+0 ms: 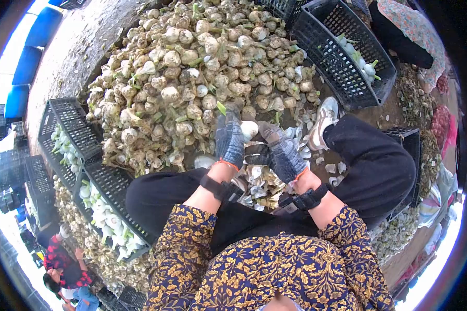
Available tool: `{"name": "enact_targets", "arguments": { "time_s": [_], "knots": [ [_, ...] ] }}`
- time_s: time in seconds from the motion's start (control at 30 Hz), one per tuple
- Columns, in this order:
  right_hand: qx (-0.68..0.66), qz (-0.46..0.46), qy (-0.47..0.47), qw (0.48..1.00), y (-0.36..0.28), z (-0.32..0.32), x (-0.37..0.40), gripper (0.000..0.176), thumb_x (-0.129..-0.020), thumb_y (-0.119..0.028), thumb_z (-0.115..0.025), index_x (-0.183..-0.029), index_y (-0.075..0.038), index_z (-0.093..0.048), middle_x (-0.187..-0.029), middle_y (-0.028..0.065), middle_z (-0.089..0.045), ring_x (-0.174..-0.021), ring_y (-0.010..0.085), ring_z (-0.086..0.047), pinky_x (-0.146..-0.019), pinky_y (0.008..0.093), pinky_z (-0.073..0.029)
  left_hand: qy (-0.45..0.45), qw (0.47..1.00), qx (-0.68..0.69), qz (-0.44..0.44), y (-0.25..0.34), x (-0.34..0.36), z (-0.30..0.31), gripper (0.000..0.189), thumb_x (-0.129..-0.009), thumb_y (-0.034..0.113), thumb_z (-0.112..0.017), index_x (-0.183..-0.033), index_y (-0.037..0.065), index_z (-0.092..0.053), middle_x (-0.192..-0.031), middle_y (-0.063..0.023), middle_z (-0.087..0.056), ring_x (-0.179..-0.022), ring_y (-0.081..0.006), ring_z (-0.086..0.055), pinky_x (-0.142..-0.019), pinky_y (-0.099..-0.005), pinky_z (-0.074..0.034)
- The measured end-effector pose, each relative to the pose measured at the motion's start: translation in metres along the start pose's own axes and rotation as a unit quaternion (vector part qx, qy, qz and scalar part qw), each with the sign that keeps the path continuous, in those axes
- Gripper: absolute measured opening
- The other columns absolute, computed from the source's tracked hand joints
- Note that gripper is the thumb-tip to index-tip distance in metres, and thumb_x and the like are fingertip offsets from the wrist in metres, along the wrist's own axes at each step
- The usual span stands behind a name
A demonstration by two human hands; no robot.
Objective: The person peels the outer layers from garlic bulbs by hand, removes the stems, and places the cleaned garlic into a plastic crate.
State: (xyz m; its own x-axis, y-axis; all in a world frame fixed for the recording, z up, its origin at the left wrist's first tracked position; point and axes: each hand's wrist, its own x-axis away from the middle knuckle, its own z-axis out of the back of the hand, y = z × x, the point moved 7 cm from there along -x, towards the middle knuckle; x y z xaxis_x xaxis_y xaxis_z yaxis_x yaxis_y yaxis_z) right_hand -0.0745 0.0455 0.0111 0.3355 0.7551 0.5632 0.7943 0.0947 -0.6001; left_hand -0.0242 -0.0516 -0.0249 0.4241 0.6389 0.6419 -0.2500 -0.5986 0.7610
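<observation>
A peeled white garlic bulb (249, 129) is between my two gloved hands, above my lap. My left hand (229, 137) is closed around its stem side, and a cut green stem end (221, 108) sticks out past the fingers. From the other side, my right hand (284, 153) has its fingers curled in, with the fingertips against the bulb. Both gloves are grey and dirty. Papery garlic skins (259, 186) lie below my hands, between my legs. Just beyond them rises a big heap of unpeeled, soil-stained garlic (192, 78).
Black crates holding cleaned garlic stand at the left (70, 119), lower left (124, 192) and upper right (342, 78). My shoe (324, 122) is beside the heap. Another person in a checked shirt (65, 262) sits at lower left; a patterned sleeve (415, 26) shows at upper right.
</observation>
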Motion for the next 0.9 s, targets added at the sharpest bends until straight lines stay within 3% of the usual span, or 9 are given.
{"name": "enact_targets", "arguments": {
  "time_s": [0.17,0.23,0.37,0.5,0.53,0.73,0.8,0.83,0.9],
  "knots": [
    [0.13,0.081,0.018,0.988,0.012,0.021,-0.017,0.035,-0.082,-0.024,-0.057,-0.109,-0.006,-0.047,-0.094,0.0073,-0.055,-0.079,0.0167,-0.057,-0.067,0.0305,-0.05,0.036,0.885,-0.353,-0.301,-0.007,-0.02,0.007,0.033,-0.09,0.025,-0.035,-0.111,0.006,-0.05,-0.091,-0.0079,-0.058,-0.079,-0.0161,-0.054,-0.071,-0.0288,-0.045],
    [-0.071,-0.017,-0.026,0.997,-0.001,-0.013,0.001,0.03,-0.085,-0.024,-0.05,-0.11,-0.007,-0.046,-0.099,0.0061,-0.055,-0.08,0.0205,-0.058,-0.069,0.0348,-0.051,0.009,0.953,-0.2,-0.227,0.001,-0.011,0.007,0.032,-0.089,0.024,-0.036,-0.111,0.005,-0.05,-0.089,-0.0104,-0.058,-0.077,-0.0196,-0.055,-0.072,-0.0298,-0.045],
    [-0.075,0.008,0.032,0.997,0.008,0.005,-0.017,0.032,-0.084,-0.029,-0.051,-0.107,-0.007,-0.048,-0.092,0.0049,-0.057,-0.074,0.0168,-0.058,-0.064,0.0308,-0.051,-0.018,0.899,-0.357,-0.251,-0.009,-0.002,-0.004,0.041,-0.09,0.03,-0.037,-0.119,0.001,-0.042,-0.105,-0.0204,-0.053,-0.096,-0.0303,-0.05,-0.084,-0.0365,-0.038],
    [-0.275,-0.096,-0.036,0.956,0.0,0.055,-0.066,0.028,-0.083,-0.03,-0.054,-0.098,-0.007,-0.05,-0.074,0.0054,-0.056,-0.066,0.0188,-0.057,-0.056,0.0296,-0.05,-0.043,0.987,-0.083,-0.129,-0.005,-0.004,-0.002,0.041,-0.091,0.028,-0.036,-0.121,0.0,-0.039,-0.116,-0.0134,-0.048,-0.106,-0.0212,-0.046,-0.09,-0.0309,-0.035],
    [-0.084,-0.027,0.076,0.993,-0.047,0.054,-0.064,0.028,-0.082,-0.031,-0.055,-0.095,-0.007,-0.05,-0.073,0.0045,-0.053,-0.06,0.0177,-0.054,-0.052,0.0279,-0.049,-0.039,0.992,-0.03,-0.116,-0.022,-0.02,0.007,0.041,-0.092,0.028,-0.034,-0.123,0.002,-0.038,-0.12,-0.0093,-0.045,-0.108,-0.0184,-0.044,-0.092,-0.0294,-0.034],
    [-0.005,0.291,-0.136,0.947,-0.26,-0.015,-0.049,0.036,-0.084,-0.034,-0.05,-0.107,-0.005,-0.045,-0.101,0.0165,-0.055,-0.081,0.0237,-0.057,-0.075,0.0357,-0.049,-0.004,0.995,0.1,-0.026,-0.018,-0.01,0.008,0.04,-0.092,0.031,-0.033,-0.123,0.008,-0.041,-0.116,-0.0032,-0.049,-0.102,-0.0134,-0.047,-0.089,-0.0287,-0.037],
    [0.051,0.263,0.108,0.957,-0.259,0.003,-0.047,0.032,-0.087,-0.019,-0.043,-0.114,-0.003,-0.044,-0.111,0.0185,-0.05,-0.103,0.0246,-0.05,-0.09,0.0348,-0.041,-0.004,0.993,0.118,-0.025,-0.023,-0.016,0.01,0.039,-0.092,0.033,-0.035,-0.12,0.008,-0.043,-0.108,-0.0021,-0.052,-0.093,-0.0111,-0.05,-0.081,-0.0263,-0.042],
    [0.202,0.234,0.137,0.941,-0.26,0.062,-0.097,0.034,-0.083,-0.027,-0.05,-0.107,-0.003,-0.051,-0.101,0.0153,-0.057,-0.092,0.0227,-0.055,-0.082,0.0326,-0.044,-0.003,0.992,0.122,-0.025,-0.026,-0.015,0.011,0.039,-0.092,0.033,-0.035,-0.12,0.008,-0.043,-0.108,-0.0021,-0.052,-0.093,-0.0111,-0.05,-0.081,-0.0263,-0.042],
    [0.688,0.204,0.283,0.637,-0.21,0.123,-0.117,0.043,-0.078,-0.038,-0.055,-0.105,-0.005,-0.054,-0.083,0.0117,-0.062,-0.069,0.019,-0.059,-0.066,0.028,-0.046,-0.024,0.998,0.052,-0.015,-0.02,-0.008,0.004,0.036,-0.091,0.033,-0.036,-0.116,0.009,-0.046,-0.102,-0.0013,-0.054,-0.088,-0.0098,-0.052,-0.075,-0.0233,-0.044]
  ]
}}
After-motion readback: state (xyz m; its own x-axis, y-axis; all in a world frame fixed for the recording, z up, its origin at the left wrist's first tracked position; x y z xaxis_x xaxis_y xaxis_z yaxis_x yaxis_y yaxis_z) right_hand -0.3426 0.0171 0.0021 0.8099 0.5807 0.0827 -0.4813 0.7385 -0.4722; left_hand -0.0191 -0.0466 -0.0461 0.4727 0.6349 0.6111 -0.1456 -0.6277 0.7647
